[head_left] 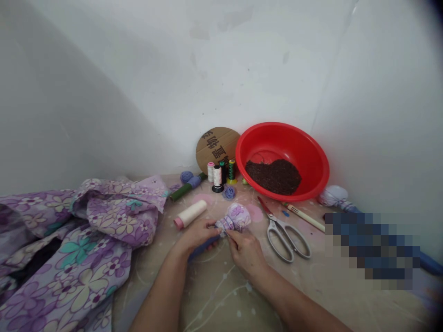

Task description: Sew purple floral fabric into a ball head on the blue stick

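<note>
A round ball wrapped in white-and-purple floral cloth [238,216] sits at the end of a blue stick [203,248]. Strands of yarn bind the gathered cloth around its neck. My left hand [199,236] is closed around the stick just below that binding. From the other side, my right hand [247,252] pinches at the bound neck, thumb and forefinger together; what lies between the fingertips is too small to make out. Scissors [285,235] with grey handles and red-brown blades lie right of my right hand. A cone of white thread [190,214] lies on its side beyond my left hand.
A red basin [311,157] with dark grains leans against the wall. Near it are a cardboard disc [214,143], several thread spools [217,176], balls of blue yarn [229,192] and a green rod [182,191]. Floral cloth [100,240] is heaped left; another white-headed stick [334,196] lies right.
</note>
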Demonstrator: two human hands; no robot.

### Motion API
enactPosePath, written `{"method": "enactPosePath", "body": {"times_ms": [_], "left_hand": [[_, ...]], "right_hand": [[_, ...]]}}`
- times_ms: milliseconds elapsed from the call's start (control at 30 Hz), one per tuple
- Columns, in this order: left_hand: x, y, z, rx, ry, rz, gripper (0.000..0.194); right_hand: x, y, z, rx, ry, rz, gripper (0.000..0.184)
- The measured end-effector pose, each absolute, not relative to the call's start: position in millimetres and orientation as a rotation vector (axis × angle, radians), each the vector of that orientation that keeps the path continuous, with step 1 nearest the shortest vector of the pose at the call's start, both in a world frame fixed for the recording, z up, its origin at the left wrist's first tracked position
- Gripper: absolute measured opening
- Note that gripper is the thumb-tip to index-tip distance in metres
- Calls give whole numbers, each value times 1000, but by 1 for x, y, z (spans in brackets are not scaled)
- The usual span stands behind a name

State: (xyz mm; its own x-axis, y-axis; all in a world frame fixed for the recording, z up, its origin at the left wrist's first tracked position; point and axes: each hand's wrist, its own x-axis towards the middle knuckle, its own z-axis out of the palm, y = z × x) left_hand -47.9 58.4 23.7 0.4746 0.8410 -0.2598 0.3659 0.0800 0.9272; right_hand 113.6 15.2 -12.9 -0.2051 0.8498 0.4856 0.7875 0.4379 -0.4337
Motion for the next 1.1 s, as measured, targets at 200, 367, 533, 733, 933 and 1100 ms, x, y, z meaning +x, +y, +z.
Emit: {"method": "enactPosePath", "body": {"times_ms": [200, 367, 533, 733, 933, 1100], "left_hand": [[-46, 59, 21, 1494, 1085, 528, 32], [-45, 61, 17, 1486, 1089, 534, 37], [-47, 64, 13, 1483, 1086, 537, 35], [-48, 67, 7, 1493, 1030, 546, 36], [-45, 63, 14, 1501, 1079, 536, 37], [-44, 62, 15, 1520, 1105, 536, 39]], "right_hand": [[113, 18, -19, -1382, -1970, 98, 27], [111, 18, -17, -1391, -1958, 86, 24], [111, 18, -13, -1429, -1965, 61, 22], [110, 18, -13, -1471, -1972, 55, 18], [109, 19, -13, -1485, -1954, 89, 17], [110, 20, -16, -1470, -1916, 132, 17]]}}
